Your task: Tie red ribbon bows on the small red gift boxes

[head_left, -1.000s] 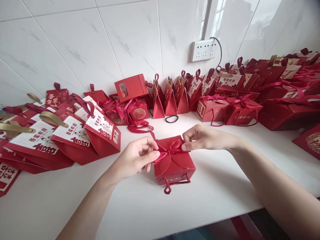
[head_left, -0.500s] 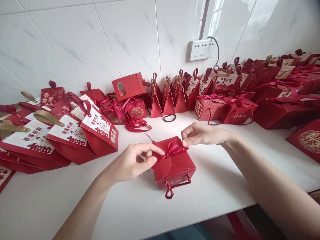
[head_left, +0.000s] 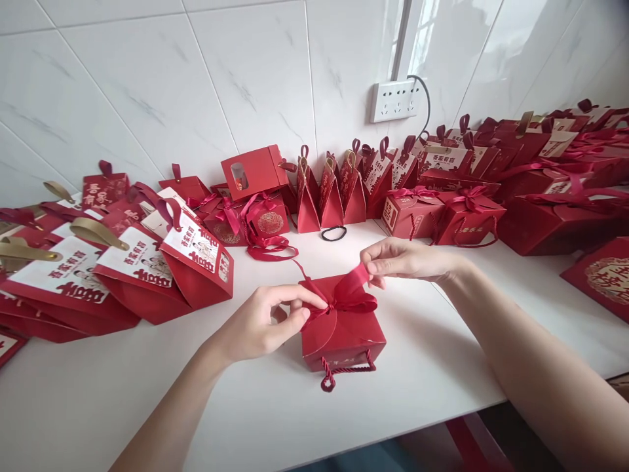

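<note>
A red gift box (head_left: 344,337) stands on the white table in front of me, with a twisted cord handle (head_left: 348,370) hanging at its near side. Across its top runs a red ribbon (head_left: 361,303) tied in a bow. My left hand (head_left: 270,319) pinches the bow's left part close to the knot, its fingertips resting at the top of the box. Just above the right side, my right hand (head_left: 405,262) holds a raised ribbon end between thumb and fingers. A thin strand of ribbon leads from the bow toward the back.
Coiled red ribbon (head_left: 272,248) and a black hair tie (head_left: 333,233) lie behind the box. Several peaked red boxes (head_left: 196,259) crowd the left. More boxes (head_left: 469,216) line the wall and fill the right. A power socket (head_left: 395,101) is fixed to the tiled wall.
My right hand has lifted the ribbon end up and slightly right, away from the bow. My left hand stays near the knot. The thin strand behind the box now stretches to the coiled ribbon.
</note>
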Demonstrator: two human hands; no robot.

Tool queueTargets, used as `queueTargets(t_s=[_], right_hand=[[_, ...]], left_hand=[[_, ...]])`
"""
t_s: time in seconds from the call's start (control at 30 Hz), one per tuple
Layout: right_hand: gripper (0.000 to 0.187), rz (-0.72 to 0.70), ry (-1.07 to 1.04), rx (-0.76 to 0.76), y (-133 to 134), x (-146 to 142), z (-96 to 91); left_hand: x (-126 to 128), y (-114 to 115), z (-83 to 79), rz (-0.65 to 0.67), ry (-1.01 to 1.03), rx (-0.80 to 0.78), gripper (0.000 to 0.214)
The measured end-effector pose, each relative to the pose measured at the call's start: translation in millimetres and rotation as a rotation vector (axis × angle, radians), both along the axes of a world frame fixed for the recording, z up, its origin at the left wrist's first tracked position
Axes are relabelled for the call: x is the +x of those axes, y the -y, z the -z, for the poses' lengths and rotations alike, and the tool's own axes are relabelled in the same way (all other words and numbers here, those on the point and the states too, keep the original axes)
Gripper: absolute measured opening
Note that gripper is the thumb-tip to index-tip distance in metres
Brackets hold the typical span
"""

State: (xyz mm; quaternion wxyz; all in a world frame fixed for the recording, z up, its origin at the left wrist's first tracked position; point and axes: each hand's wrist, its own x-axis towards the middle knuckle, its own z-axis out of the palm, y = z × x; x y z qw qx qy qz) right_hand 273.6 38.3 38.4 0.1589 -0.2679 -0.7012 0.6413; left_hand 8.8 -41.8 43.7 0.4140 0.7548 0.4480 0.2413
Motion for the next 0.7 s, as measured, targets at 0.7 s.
queueTargets(t_s=[0.7], right_hand=[[0.023, 0.38, -0.301, 0.146, 12, -23, 9.1]], left_hand=[[14, 2, 17.3, -0.034, 0.014, 0.878, 0.029]])
